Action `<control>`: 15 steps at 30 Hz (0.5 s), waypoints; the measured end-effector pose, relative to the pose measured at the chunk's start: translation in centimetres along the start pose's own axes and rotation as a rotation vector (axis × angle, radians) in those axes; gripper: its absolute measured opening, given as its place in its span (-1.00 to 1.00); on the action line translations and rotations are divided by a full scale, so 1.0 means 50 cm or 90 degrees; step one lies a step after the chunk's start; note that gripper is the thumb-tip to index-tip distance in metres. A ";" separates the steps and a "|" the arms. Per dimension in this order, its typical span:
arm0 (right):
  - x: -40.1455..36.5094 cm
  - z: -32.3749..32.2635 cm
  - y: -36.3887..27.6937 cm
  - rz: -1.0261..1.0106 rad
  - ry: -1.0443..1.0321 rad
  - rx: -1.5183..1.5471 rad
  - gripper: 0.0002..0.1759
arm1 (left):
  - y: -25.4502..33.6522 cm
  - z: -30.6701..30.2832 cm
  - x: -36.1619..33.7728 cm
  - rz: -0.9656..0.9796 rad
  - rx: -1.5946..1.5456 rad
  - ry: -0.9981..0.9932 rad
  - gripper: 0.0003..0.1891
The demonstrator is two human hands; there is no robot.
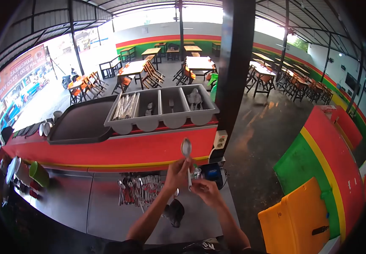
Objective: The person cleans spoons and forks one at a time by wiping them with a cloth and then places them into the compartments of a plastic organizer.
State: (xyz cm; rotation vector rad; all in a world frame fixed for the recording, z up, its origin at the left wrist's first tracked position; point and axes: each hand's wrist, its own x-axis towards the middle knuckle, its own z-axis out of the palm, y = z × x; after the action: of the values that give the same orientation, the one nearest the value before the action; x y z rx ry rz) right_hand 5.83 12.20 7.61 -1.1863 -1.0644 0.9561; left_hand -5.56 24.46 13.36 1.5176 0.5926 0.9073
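Observation:
A metal spoon [186,147] stands nearly upright above the steel counter, its bowl up. My left hand [177,173] is closed around its neck, just below the bowl. Lower down, my right hand [207,191] has its fingers closed at the end of the same spoon's handle. Behind and left of my hands, a pile of spoons and forks [137,189] lies on the counter [68,199]. A dark crumpled cloth [175,212] is below my left wrist. On the red ledge sits a grey cutlery tray [162,120], with thin wrapped sticks, a fork and several spoons in separate compartments.
A brown serving tray [85,118] lies left of the cutlery tray. A black post [236,63] and a power socket [220,139] stand on the right. A green cup [39,174] is at the counter's left; a yellow bin [295,213] is at lower right.

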 end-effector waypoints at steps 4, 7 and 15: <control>0.091 -0.034 -0.120 -0.120 0.044 -0.020 -0.68 | 0.080 0.030 0.139 0.158 0.049 -0.040 -0.64; 0.195 -0.070 -0.176 -0.242 0.110 -0.128 -0.67 | 0.131 0.029 0.266 0.295 0.172 -0.043 -0.64; 0.476 -0.164 -0.259 -0.327 0.216 -0.470 -0.82 | 0.119 0.002 0.583 0.152 0.441 0.087 -0.52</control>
State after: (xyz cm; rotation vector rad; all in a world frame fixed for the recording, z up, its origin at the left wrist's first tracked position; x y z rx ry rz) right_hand 19.80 31.44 23.02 -1.4828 -1.3916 -0.0698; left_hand 10.20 46.75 25.19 2.1923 0.8991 1.0516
